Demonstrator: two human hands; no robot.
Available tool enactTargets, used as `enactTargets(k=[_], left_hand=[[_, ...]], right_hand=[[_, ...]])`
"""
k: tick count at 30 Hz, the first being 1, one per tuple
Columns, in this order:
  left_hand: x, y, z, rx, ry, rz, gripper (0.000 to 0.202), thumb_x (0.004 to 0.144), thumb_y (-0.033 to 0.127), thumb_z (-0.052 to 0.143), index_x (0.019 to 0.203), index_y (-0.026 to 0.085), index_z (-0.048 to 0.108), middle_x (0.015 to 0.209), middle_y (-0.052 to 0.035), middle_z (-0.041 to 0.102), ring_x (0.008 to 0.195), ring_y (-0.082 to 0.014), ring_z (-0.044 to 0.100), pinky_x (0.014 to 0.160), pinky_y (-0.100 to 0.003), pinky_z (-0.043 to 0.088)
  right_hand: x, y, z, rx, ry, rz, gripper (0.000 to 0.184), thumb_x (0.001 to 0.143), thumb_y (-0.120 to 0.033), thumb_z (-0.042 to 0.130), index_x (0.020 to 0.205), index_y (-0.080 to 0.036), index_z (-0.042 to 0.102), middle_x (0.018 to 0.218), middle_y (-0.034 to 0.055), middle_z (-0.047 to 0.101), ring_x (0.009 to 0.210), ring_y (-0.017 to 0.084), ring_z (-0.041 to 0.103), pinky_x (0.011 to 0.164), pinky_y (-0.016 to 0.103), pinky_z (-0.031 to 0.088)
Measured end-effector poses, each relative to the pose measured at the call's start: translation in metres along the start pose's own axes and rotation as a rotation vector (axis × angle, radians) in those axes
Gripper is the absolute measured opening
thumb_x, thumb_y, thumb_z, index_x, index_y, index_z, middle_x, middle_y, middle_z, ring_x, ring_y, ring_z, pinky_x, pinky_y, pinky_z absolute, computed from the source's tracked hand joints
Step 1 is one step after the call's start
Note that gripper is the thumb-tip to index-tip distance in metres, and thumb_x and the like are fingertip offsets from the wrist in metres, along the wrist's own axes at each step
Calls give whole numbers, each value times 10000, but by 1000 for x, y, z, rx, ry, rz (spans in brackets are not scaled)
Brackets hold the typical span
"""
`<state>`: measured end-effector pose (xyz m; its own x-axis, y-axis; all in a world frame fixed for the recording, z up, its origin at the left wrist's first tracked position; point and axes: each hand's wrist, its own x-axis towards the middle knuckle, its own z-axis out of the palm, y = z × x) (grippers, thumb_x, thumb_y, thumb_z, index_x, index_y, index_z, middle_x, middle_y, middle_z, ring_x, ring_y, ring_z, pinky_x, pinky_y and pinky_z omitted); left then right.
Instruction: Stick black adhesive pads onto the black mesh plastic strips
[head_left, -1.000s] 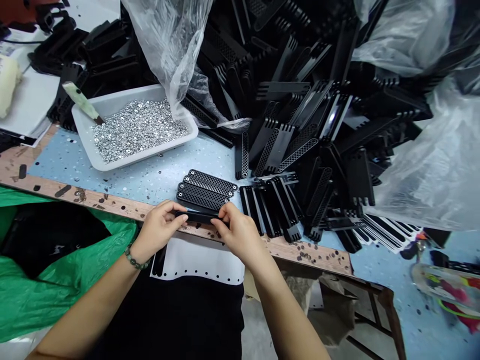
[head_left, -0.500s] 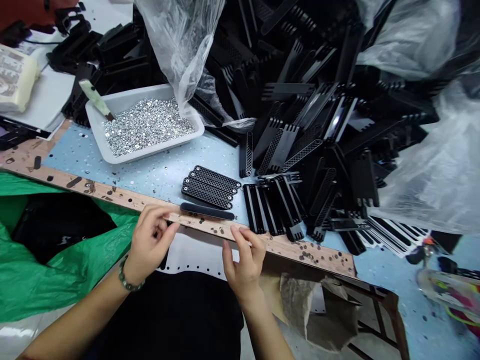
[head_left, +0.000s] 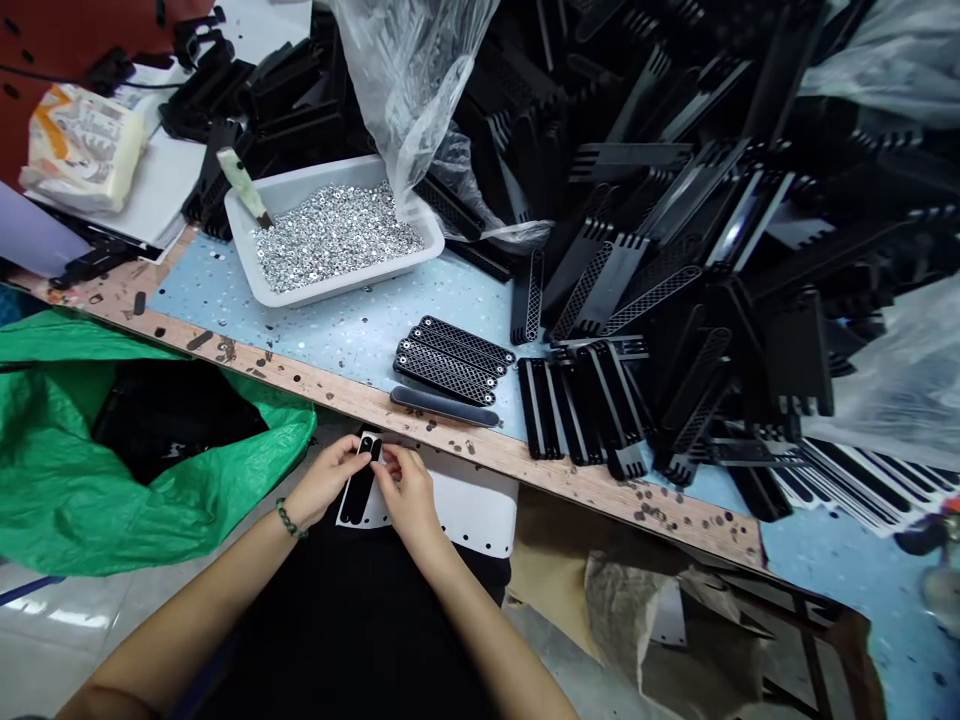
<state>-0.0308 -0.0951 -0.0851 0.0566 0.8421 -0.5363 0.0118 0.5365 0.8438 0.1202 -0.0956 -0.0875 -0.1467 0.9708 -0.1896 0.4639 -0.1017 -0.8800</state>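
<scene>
Both hands low at the lap, on the black strip (head_left: 358, 492).
I see the left hand (head_left: 327, 480) and right hand (head_left: 409, 492) meeting from either side, wrists low, fingers curled with the tips pinched on the strip's upper end. The strip lies on the white backing sheet (head_left: 465, 505), just below the table edge (head_left: 525, 462), near the smooth bar (head_left: 444, 406).

Left hand (head_left: 328, 481) and right hand (head_left: 410, 492) crowd the top end of the black strip (head_left: 358, 495), and their fingertips cover it, so the grip can't be read. The heap of black parts (head_left: 675, 200) runs off the top and right edges. The silvery bits (head_left: 337, 235) in the tray (head_left: 352, 280) are too small to tell. The green bag (head_left: 90, 500) is cut off at the left.
</scene>
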Motion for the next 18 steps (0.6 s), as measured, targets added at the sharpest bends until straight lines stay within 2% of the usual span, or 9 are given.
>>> enactTargets(k=[3,7,10,12,13,15,18], left_hand=[[-6,7,1,24,-15,22,326,827,475,593,758,156,592,735,5,570,714,-139,518,669,-228,421],[-4,6,0,78,11,5,416,833,523,565,672,140,586,592,30,470,557,-101,403,525,-203,336],[0,3,3,110,35,-12,457,842,567,502,680,143,557,557,40,428,501,-94,378,481,-204,329],[3,0,5,156,67,-2,466,851,575,462,643,159,499,543,48,391,488,-95,369,469,-207,321],[5,-1,5,189,86,12,468,854,572,451,617,169,464,538,49,378,490,-97,368,472,-210,317],[10,-3,3,275,127,53,470,855,557,447,575,181,413,527,47,367,505,-106,378,491,-220,313],[15,-3,-4,425,176,122,433,862,481,477,553,182,433,522,33,408,538,-130,429,553,-247,343]], right_hand=[[-2,-4,1,16,19,16,150,842,-246,610,980,-187,621,889,59,641,720,157,634,675,280,553],[-10,-5,1,-122,55,-142,144,889,-259,560,1012,-202,609,881,59,635,767,170,631,723,298,545],[-15,-3,2,-297,80,-247,192,929,-239,490,1060,-214,628,962,100,649,892,205,635,767,321,537],[-17,-4,2,-300,57,-305,196,934,-219,465,1009,-230,646,968,101,655,913,214,630,783,340,533],[-19,-7,1,-237,28,-342,188,933,-217,461,969,-235,645,965,94,656,916,214,628,816,363,527],[-22,-16,-6,28,-53,-371,152,937,-234,457,923,-239,608,968,75,654,940,209,626,898,420,501],[-21,-39,-33,589,-68,-227,120,970,-288,406,952,-267,522,939,29,619,850,168,634,880,442,516]])
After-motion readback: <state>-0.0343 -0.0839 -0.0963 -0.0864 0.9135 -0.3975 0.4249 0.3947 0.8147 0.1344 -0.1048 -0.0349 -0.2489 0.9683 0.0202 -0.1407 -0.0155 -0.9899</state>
